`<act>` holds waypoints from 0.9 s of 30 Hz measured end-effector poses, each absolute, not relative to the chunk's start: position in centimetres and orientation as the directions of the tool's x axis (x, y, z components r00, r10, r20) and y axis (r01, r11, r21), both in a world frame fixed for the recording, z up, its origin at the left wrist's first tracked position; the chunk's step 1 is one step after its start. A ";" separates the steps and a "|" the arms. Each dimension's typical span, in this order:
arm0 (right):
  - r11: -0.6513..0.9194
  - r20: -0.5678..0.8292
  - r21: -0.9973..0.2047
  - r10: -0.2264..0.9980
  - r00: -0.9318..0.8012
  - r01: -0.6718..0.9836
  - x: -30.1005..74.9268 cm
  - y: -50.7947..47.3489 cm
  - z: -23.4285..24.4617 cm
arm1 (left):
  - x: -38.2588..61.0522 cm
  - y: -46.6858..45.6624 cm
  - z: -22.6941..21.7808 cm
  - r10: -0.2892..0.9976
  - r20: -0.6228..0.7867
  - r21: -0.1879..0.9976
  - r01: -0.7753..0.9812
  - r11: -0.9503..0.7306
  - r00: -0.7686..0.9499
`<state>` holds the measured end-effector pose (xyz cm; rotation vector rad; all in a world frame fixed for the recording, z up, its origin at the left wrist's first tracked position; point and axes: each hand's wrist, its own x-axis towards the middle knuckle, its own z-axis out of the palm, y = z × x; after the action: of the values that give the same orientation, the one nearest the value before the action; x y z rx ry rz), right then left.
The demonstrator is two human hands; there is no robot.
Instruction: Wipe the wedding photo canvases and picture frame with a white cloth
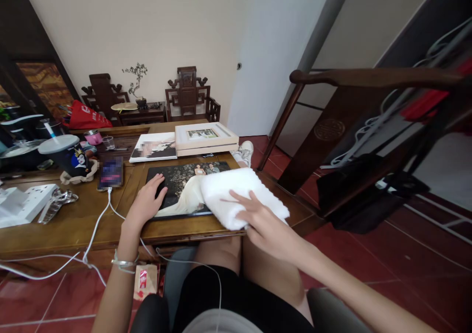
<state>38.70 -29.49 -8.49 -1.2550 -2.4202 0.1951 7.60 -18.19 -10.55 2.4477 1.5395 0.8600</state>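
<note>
A dark wedding photo panel lies flat near the table's front edge, showing a couple and a long pale gown. My left hand rests on the panel's left side, fingers stretched out and holding nothing. A folded white fluffy towel covers the panel's right end and reaches past it to the right. On the towel's near edge is my right hand, with some fingers spread over the top and others curled at the edge, gripping it. The panel's right edge is hidden under the towel.
Behind the panel lie a white photo album and a pale framed box. To the left are a charging phone, a dark lidded cup and a white power strip. A wooden chair stands at right.
</note>
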 end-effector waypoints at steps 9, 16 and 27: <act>0.561 0.296 -0.307 0.824 -0.483 0.769 38.6 -24.4 -8.3 | 7.4 -18.4 -10.2 0.870 0.356 0.407 0.782 -0.472 0.340; 0.530 0.292 -0.309 0.843 -0.451 0.790 39.7 -14.6 -7.5 | 7.3 -18.3 -10.2 0.868 0.360 0.417 0.773 -0.479 0.343; 0.575 0.331 -0.292 0.810 -0.484 0.764 40.1 -20.8 -8.9 | 7.5 -18.3 -10.2 0.876 0.355 0.406 0.790 -0.459 0.327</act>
<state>40.13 -20.81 -8.85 -1.2661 -2.3771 0.1449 7.53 -18.28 -10.20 2.4254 1.5372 0.8051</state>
